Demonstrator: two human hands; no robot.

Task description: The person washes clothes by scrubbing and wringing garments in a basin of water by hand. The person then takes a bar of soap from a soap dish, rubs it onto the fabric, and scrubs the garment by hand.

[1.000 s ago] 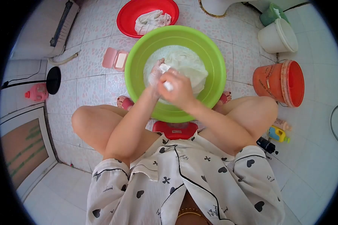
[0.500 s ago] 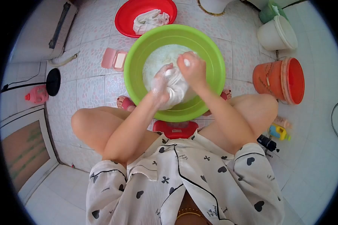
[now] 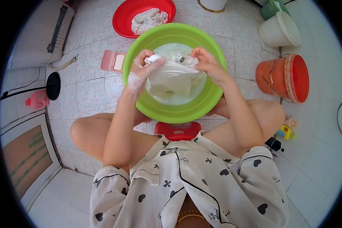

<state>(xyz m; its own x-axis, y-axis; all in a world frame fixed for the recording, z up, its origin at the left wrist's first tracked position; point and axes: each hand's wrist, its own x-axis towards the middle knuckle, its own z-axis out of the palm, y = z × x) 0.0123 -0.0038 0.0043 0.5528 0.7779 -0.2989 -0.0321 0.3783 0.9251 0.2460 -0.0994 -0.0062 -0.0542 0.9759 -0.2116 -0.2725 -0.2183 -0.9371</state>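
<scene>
Moving apart since the earlier frame, the left hand point(image 3: 142, 69) and right hand point(image 3: 209, 66) are each pinching the thin, wrinkly white cloth point(image 3: 174, 75) inside the round, smooth green tub point(image 3: 178, 117). Its soapy work is looking only partway done, with the cloth hanging over cloudy water point(image 3: 177, 101); another crumpled cloth point(image 3: 149, 20) is lying in the shiny red bowl point(image 3: 122, 19) beyond the tub.

The one view comes from a camera on the person's head, facing steeply down and forward over their patterned shirt point(image 3: 201, 167), which lies close and fills the bottom centre of the frame. The green basin point(image 3: 178, 114) sits farther off in the upper middle, with tiled floor point(image 3: 91, 68) reaching the top edge; the wide lens bends the sides and leaves the corners black.
</scene>
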